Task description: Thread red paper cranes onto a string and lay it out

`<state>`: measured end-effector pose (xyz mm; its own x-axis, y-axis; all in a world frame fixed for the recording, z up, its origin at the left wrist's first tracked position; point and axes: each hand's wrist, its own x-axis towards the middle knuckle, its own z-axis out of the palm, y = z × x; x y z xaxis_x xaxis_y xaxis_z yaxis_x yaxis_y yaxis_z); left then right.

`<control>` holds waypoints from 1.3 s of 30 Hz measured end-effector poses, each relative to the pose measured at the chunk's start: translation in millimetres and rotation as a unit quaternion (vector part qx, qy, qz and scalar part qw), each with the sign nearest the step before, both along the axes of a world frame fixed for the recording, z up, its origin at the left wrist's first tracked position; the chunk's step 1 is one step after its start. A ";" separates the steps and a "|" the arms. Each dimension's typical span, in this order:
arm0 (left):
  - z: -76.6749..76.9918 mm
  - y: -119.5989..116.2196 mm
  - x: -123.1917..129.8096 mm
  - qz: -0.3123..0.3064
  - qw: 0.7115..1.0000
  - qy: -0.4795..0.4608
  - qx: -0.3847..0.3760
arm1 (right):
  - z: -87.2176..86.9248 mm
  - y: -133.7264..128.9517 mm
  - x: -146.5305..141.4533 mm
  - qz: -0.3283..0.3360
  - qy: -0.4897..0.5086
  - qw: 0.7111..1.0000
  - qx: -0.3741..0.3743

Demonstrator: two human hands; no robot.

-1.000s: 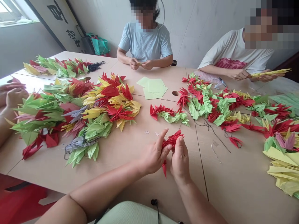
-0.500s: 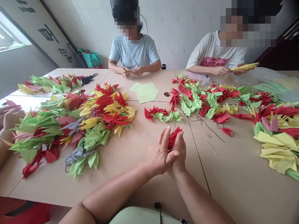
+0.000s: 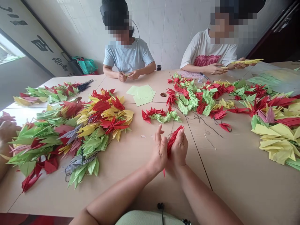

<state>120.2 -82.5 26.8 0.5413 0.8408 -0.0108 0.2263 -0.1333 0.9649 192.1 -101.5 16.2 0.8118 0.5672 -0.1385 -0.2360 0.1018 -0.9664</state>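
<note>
A tight bundle of red folded paper cranes (image 3: 172, 141) is upright between my two palms, above the table in front of me. My right hand (image 3: 179, 148) is closed round its right side, thumb on top. My left hand (image 3: 159, 151) presses its palm against the left side, with the fingers pointing up and slightly bent. One red paper tip pokes out below the hands. A thin dark thread rises from the bundle toward a short red and green paper-crane string (image 3: 161, 115) lying just beyond.
Large piles of folded paper cranes (image 3: 70, 128) lie left, and more crane strings (image 3: 201, 97) right. Green paper squares (image 3: 142, 93), a metal needle (image 3: 210, 142) and loose black thread lie on the table (image 3: 234, 181). Two people sit opposite; another person's hand (image 3: 8, 134) is at far left.
My left hand has drawn back from over the bundle, its thumb lifting off, so more red paper shows. The view has tilted and shifted slightly.
</note>
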 end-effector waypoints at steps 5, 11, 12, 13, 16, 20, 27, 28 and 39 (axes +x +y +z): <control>12.9 5.4 -9.1 -0.060 0.984 -0.025 -0.165 | 1.9 1.6 10.6 -0.052 0.108 0.993 0.002; 1.3 3.8 -27.2 -0.154 0.978 -0.049 -0.133 | -4.4 1.7 21.2 -0.067 0.151 0.986 0.012; -0.5 3.1 -29.0 -0.156 0.982 -0.032 -0.101 | -5.3 1.6 22.0 -0.070 0.151 0.986 0.015; -1.6 2.5 -30.2 -0.150 0.986 -0.011 -0.067 | -5.9 1.5 22.6 -0.073 0.148 0.986 0.018; -1.6 1.3 -31.0 -0.126 0.990 0.056 -0.005 | -6.6 1.3 23.4 -0.073 0.142 0.987 0.027; -1.9 0.0 -29.1 -0.150 0.987 0.060 -0.011 | -7.2 2.0 22.4 -0.065 0.154 0.985 0.042; -18.5 1.4 -31.9 -0.116 0.987 0.061 0.096 | -8.3 2.7 14.1 -0.032 0.148 0.988 0.039; -20.9 2.3 -32.8 -0.110 0.985 0.064 0.121 | -7.3 2.5 12.4 -0.031 0.150 0.988 0.035; -29.9 -0.6 -34.0 -0.117 0.979 0.064 0.153 | -2.7 0.2 5.4 -0.029 0.169 0.985 0.003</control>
<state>86.2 -83.1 -3.2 0.7298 0.6687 0.1423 0.2716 -0.4746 0.8373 197.5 -101.3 13.5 0.7510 0.5222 -0.4040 -0.5383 0.1301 -0.8327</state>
